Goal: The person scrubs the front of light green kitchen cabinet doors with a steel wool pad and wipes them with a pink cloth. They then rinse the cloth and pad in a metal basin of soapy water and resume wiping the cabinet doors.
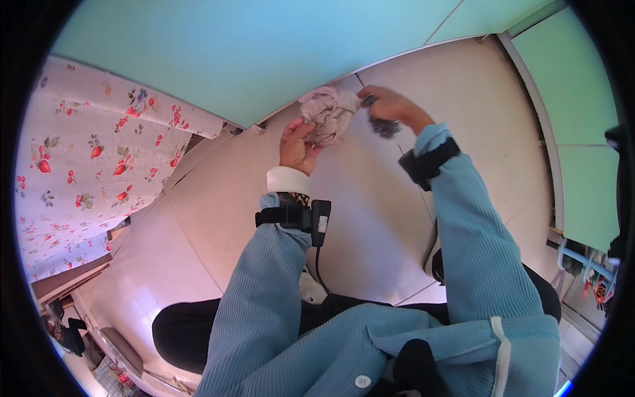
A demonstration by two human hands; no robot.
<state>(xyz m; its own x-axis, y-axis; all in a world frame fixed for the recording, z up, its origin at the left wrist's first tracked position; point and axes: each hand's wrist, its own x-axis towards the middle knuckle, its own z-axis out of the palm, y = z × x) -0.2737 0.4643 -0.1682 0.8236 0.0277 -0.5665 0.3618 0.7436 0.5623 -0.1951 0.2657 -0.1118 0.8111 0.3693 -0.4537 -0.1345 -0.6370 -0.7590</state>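
My left hand [297,146] grips the lower left edge of a crumpled, pale pinkish cloth [330,114], just above the tiled floor and close to the cabinet's bottom edge. To the right of the cloth, my right hand [392,106] is closed around a dark grey, fuzzy-looking clump [384,128], possibly a wire scouring pad; blur keeps its kind unsure. Part of the clump hangs out below the palm. The right fingertips reach the cloth's right edge, and whether they pinch it I cannot tell.
A pale blue-green cabinet front [198,59] rises ahead, and a green cabinet [585,188] stands at the right. A fruit-print curtain [99,154] hangs on the left. Beige floor tiles [238,198] lie between. A black cable [318,270] runs from my left wrist device.
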